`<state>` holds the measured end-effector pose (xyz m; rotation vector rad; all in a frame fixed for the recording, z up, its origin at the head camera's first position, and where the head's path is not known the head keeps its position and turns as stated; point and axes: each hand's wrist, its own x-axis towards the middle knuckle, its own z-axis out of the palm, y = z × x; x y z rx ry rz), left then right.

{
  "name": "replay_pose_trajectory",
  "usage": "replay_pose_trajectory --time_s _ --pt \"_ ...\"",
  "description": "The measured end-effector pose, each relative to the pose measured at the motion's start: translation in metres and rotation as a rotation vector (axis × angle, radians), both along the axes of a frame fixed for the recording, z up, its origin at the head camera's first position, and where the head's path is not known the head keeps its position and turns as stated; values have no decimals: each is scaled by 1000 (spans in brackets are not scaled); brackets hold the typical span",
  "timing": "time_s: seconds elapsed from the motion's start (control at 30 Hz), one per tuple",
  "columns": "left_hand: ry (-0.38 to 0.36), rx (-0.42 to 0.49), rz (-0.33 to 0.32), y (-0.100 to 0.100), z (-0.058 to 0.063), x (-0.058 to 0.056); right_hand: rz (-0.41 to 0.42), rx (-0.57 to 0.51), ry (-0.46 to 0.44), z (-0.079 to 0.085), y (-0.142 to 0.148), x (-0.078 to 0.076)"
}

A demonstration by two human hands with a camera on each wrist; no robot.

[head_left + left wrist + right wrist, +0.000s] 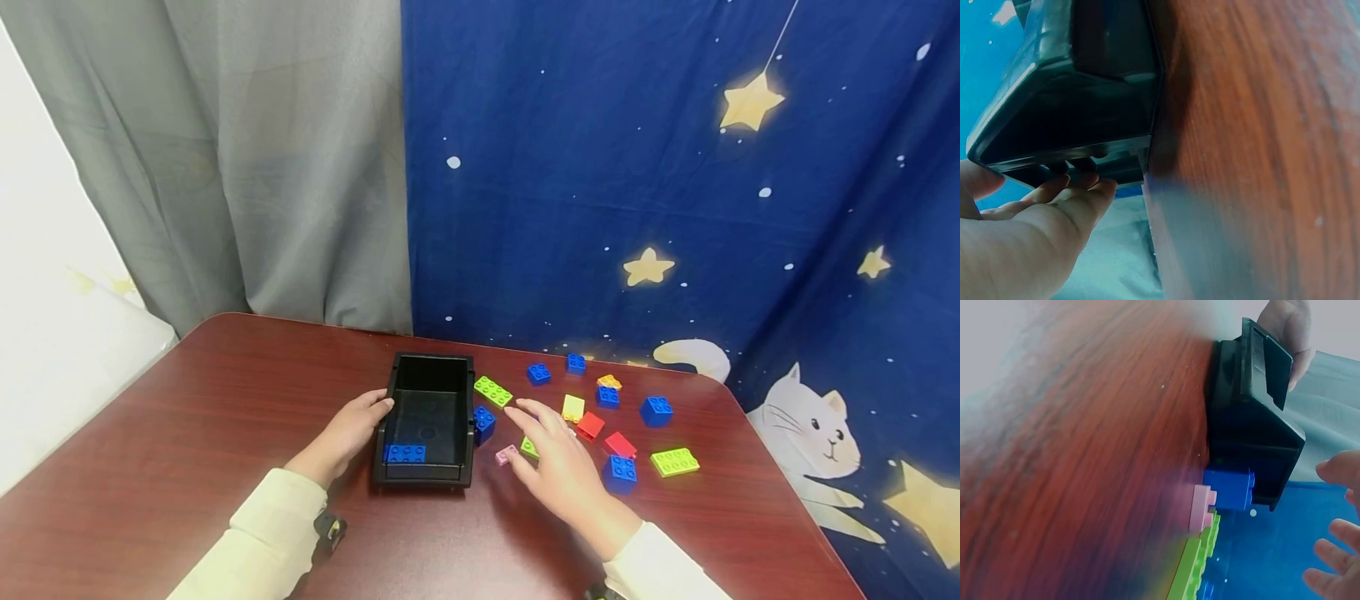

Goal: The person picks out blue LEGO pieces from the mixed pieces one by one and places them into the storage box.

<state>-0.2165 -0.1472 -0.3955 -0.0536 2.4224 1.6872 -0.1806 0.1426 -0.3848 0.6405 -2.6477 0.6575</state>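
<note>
A black open-topped bin (427,476) stands on the table with a blue brick (406,453) inside at its near end. My left hand (351,432) grips the bin's left side, thumb at the rim and fingers along the outer wall, as the left wrist view also shows. Right of the bin, my right hand (558,460) is held over the loose bricks with fingers spread and nothing in them. Close to its fingertips lie a small pink brick (506,454) and a lime green brick (529,447), partly covered by the hand. A blue brick (484,423) sits against the bin's right wall.
Further right lie red bricks (591,426), a yellow brick (573,407), several blue ones such as a tall blue brick (657,411), and a long lime brick (675,462). Another lime brick (492,391) lies beside the bin's far end. Curtains (525,208) hang behind the table's back edge.
</note>
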Motion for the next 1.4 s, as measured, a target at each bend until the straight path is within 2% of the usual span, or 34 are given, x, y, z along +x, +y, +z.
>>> replay_pose_trajectory --time_s 0.2,0.57,1.13,1.4 --pt "-2 -11 -2 -1 1 1 -33 27 7 -1 8 2" --pt "5 -6 -9 -2 0 2 -62 81 107 -5 27 1" --pt "1 -12 -9 -1 1 0 -161 146 109 -4 54 1" --pt "-3 -13 -12 0 1 0 -166 159 114 -7 63 3"
